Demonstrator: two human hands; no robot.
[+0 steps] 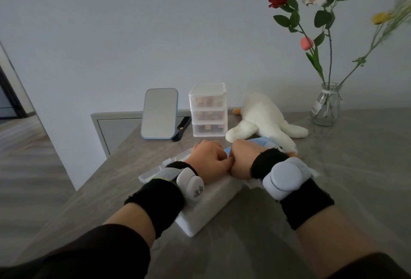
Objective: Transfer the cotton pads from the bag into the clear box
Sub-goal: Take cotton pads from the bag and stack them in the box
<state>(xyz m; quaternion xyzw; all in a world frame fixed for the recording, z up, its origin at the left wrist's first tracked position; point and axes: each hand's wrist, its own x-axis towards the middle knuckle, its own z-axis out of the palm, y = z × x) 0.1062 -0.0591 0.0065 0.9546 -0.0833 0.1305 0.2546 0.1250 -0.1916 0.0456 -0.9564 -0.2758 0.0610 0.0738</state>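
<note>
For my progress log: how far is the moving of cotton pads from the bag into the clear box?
Done: the clear box stands ready in front of the person. In hand: the left hand and right hand both grip the blue bag above it, apparently at its opening. Left: no pads show in the box, though much of it is hidden, so the transfer itself seems not yet begun.

Both grips are hidden: the left hand (208, 159) and right hand (242, 159) curl their fingers out of sight at frame centre. Only a sliver of the light blue plastic bag (264, 141) shows behind them. Much of the clear rectangular box (211, 208) lies covered beneath them. The yellow flower (381, 17) at the right edge is blurred and cropped.
</note>
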